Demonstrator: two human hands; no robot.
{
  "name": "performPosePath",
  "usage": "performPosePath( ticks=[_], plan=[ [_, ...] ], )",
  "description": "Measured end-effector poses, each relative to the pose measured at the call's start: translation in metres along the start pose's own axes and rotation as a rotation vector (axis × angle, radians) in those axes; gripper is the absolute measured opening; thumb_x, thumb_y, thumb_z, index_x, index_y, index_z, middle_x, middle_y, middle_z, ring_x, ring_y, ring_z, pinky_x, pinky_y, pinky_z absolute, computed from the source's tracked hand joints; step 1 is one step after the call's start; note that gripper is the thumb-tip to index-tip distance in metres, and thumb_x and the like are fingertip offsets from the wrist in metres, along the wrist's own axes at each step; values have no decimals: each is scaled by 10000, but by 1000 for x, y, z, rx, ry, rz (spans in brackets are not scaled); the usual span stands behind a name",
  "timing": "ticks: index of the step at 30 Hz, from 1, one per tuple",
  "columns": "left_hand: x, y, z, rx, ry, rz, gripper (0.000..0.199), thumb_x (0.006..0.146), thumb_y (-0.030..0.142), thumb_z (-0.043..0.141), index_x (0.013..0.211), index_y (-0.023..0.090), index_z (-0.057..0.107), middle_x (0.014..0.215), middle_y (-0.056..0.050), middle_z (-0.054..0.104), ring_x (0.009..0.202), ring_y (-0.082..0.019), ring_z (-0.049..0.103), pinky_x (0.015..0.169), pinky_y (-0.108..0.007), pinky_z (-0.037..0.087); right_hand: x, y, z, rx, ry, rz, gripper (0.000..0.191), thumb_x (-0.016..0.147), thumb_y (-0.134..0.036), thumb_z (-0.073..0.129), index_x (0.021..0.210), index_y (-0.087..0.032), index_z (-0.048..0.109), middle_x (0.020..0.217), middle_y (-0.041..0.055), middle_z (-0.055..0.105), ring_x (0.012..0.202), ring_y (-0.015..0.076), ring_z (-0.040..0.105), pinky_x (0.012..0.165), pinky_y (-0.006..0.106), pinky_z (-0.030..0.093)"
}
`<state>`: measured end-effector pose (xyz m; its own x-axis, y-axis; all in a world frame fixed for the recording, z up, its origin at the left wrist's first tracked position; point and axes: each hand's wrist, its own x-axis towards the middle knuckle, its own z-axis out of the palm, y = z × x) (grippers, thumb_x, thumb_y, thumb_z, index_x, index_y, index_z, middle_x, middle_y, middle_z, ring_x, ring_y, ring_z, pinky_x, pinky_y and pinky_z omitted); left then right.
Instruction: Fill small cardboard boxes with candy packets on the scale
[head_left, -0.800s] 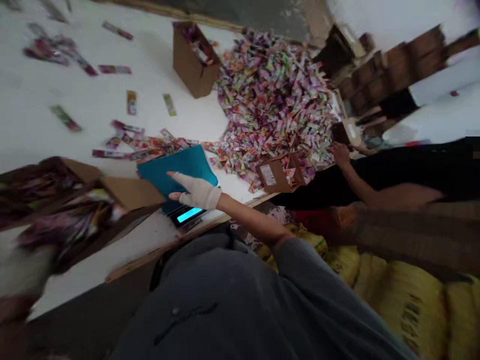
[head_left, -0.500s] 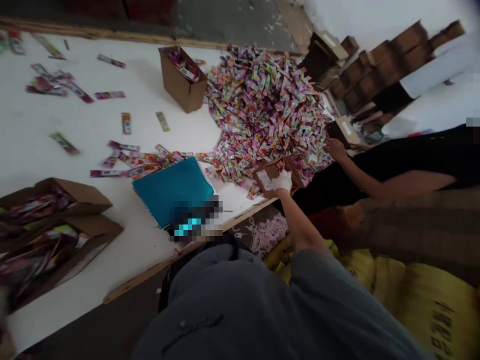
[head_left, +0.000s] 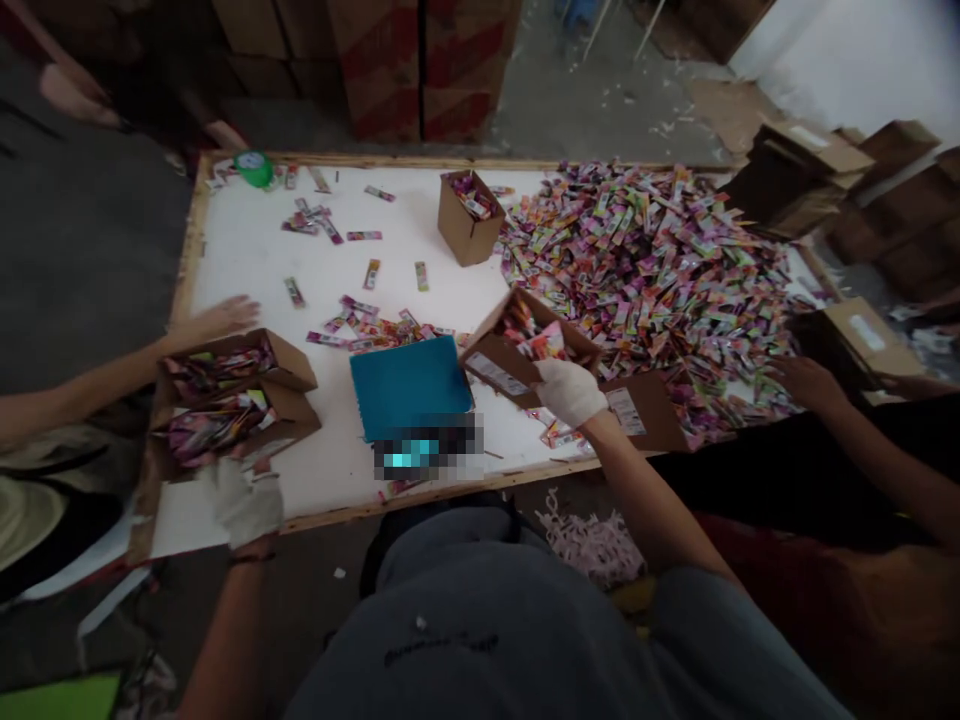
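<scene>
My right hand (head_left: 571,392), in a white glove with bare fingertips, grips the near edge of an open brown carton (head_left: 496,365) that holds colourful sachets and is tilted above the table. My left hand (head_left: 244,497), gloved too, is at the near side of a carton of sachets (head_left: 217,428) at the left; its fingers are spread against the box. A second filled carton (head_left: 289,362) stands just behind that one. Between my hands lies a teal board (head_left: 411,388). A large heap of sachets (head_left: 637,270) covers the right side of the table.
A small filled carton (head_left: 469,228) stands near the heap. A green tape roll (head_left: 253,169) lies at the far left corner. Another person's arm (head_left: 97,385) reaches in at left, and another person's hand (head_left: 810,385) is at the heap's right. Cartons (head_left: 810,170) are stacked at right.
The view has swung left. My right hand has brought a filled carton up beside the teal board. My left hand and the other person's arm at left have come into view.
</scene>
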<state>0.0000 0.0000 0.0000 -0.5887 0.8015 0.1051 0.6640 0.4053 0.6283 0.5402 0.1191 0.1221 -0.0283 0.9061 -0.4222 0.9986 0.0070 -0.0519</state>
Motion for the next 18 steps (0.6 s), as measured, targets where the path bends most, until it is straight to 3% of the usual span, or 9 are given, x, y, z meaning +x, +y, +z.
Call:
performPosePath(
  ticks=[2,5,9,13,16,18],
  plan=[
    [-29,8,22,-24,-10,-69,276,930,344,706,1172,212,689,1629,-259,674,1690,-485,524,1492,-748,360,9,-44,-15,-73,-22,-219,393,1177,-200,593,1408,-203,910,1413,212,887,1310,314,865,1042,309,639],
    [-72,21,44,-109,-68,-81,304,957,342,713,1227,205,739,1620,-259,681,1645,-453,596,1479,-676,419,29,-105,-17,-212,-89,-552,414,1176,-139,550,1398,-188,896,1380,204,891,1341,305,858,1077,320,635],
    [-119,22,52,-139,-121,-120,352,989,342,724,1300,189,782,1666,-273,663,1600,-441,656,1437,-641,494,54,-146,-1,-345,-127,-779,409,1159,-91,548,1387,-160,880,1366,198,891,1349,296,855,1135,339,632],
    [-146,12,46,-137,-104,-169,333,1008,362,748,1308,222,784,1614,-220,721,1581,-397,686,1427,-583,526,66,-138,0,-274,-49,-824,360,1146,-159,682,1473,-176,831,1413,191,872,1333,313,848,1145,374,648],
    [-156,7,41,-150,-70,-213,269,1004,349,742,1235,216,779,1517,-221,768,1583,-394,685,1449,-582,502,76,-107,-12,29,113,-863,364,1091,-230,796,1452,-184,815,1387,172,861,1301,332,820,1170,430,645],
    [-162,7,40,-163,-47,-264,245,999,353,732,1191,209,778,1486,-225,788,1547,-399,704,1458,-608,483,92,-76,-18,272,262,-798,304,1078,-238,768,1375,-204,819,1310,139,858,1225,311,804,1149,446,647]
  ],
)
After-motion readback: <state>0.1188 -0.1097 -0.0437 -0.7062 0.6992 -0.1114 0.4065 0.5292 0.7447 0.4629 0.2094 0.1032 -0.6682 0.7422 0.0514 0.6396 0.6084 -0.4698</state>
